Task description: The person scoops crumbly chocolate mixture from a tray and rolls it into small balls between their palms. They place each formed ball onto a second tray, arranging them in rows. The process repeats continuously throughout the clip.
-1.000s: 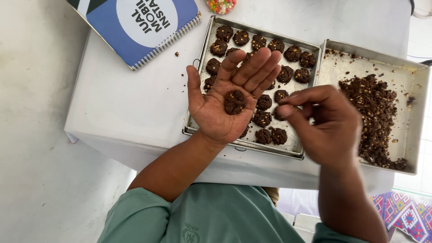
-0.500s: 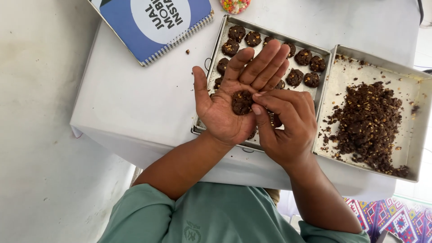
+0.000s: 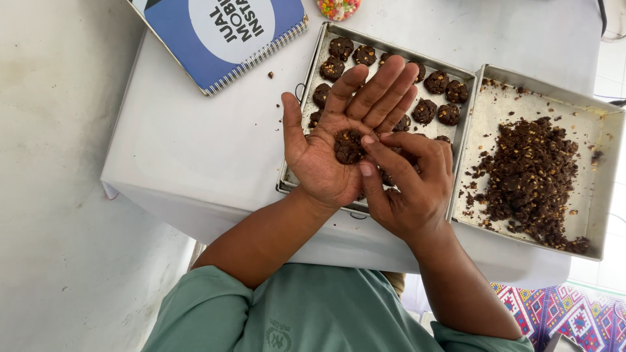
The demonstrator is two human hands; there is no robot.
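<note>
Left hand: the left hand [image 3: 336, 146] lies palm up over the near part of the cookie tray, fingers straight and close together, thumb spread to the left.
Dough piece: a dark brown lump of dough [image 3: 349, 146] sits in the middle of that palm, rough on top, flecked with pale nut bits, roughly round.
Right hand: the right hand [image 3: 409, 186] comes in from the right, fingers curled; its thumb and forefinger tips press on the right edge of the lump.
Cookie tray: a square metal tray [image 3: 312, 83] stands under both hands on the white table [image 3: 195, 150]; it holds rows of shaped dark cookies [image 3: 435, 82], the same colour and speckle as the lump.
Dough tray: a second metal tray [image 3: 596, 195] touches the first on the right, with a loose crumbly heap of dough [image 3: 531, 176] and scattered crumbs.
Notebook: a spiral-bound notebook [image 3: 176, 39], blue cover with a white disc bearing print, lies at the far left, tilted, cut off by the top edge.
Sprinkles: a small container of many-coloured sweets [image 3: 338, 8] is at the far edge, mostly out of frame.
Hidden: the hands cover the near rows of cookies, so their count cannot be told; the underside of the lump is out of sight.
Edge: patterned cloth [image 3: 561, 313] shows at the near right corner.
</note>
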